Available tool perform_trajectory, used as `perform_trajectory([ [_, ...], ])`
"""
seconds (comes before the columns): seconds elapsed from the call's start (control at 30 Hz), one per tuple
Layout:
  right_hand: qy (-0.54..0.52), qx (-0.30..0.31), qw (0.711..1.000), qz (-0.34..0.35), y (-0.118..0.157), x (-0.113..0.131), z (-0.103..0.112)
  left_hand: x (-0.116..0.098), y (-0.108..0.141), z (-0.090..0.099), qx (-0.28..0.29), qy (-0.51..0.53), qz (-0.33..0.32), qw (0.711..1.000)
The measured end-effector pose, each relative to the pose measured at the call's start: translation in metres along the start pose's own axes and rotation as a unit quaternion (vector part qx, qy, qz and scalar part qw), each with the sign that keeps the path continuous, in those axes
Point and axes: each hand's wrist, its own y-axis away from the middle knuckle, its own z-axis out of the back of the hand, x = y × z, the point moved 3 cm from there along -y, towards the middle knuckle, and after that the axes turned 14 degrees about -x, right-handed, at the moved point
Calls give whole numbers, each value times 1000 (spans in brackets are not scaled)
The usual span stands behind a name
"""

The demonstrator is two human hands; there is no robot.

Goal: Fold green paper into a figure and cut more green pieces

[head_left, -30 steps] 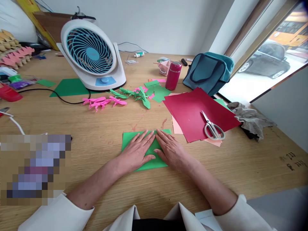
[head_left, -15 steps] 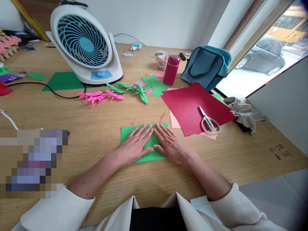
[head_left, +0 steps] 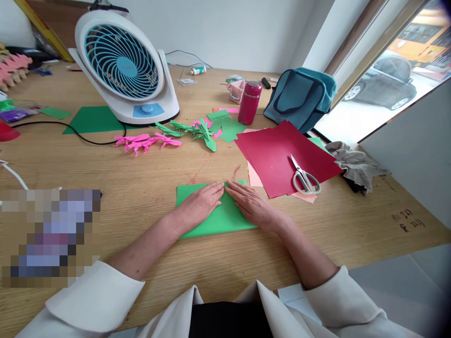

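A bright green sheet of paper (head_left: 225,217), apparently folded, lies flat on the table before me. On its left half rests my left hand (head_left: 200,204), fingers stretched out and pointing toward the far edge. My right hand (head_left: 253,205) lies on the right part of the sheet, its fingers extended too. The fingertips of both hands almost meet near the middle of the far edge. Neither hand grips anything. Parts of the sheet are hidden beneath the palms.
Scissors (head_left: 305,177) lie on red sheets (head_left: 268,155) to the right. Beyond are pink paper figures (head_left: 141,142), green paper figures (head_left: 202,134), a red flask (head_left: 250,102), a teal bag (head_left: 303,98) and a fan (head_left: 123,68). A blurred-out object (head_left: 52,234) lies left.
Both hands have drawn their fingers closer together and turned slightly, thumbs tucked in from the middle. More of the green paper's near part shows. The paper stays in place.
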Motion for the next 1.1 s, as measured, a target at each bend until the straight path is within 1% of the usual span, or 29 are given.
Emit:
perform_trajectory([
  [0.17, -5, -10, 1000, 4, -1, 2, 1, 1, 6, -4, -29, 30, -7, 999],
  [0.37, -14, -53, 998, 0, -2, -1, 0, 4, 12, -10, -7, 52, -16, 998],
  [0.47, -10, -49, 999, 2, -3, -1, 0, 4, 13, -10, 3, 71, -22, 997],
  [0.63, -8, -48, 999, 0, -4, -1, 2, 3, 14, -8, 55, 79, -28, 995],
  [0.73, -13, -48, 999, 2, -4, -3, 1, 1, 13, -6, 71, 92, -44, 992],
  [0.83, -14, -44, 999, 3, -3, -5, 0, -3, 10, -5, 78, 129, -88, 985],
  [0.9, -13, -39, 999, 3, -3, -6, -1, -5, 9, -3, 79, 159, -104, 979],
  [1.1, -24, -21, 999, -2, -4, -7, 4, -4, 6, 2, 74, 213, -83, 971],
])
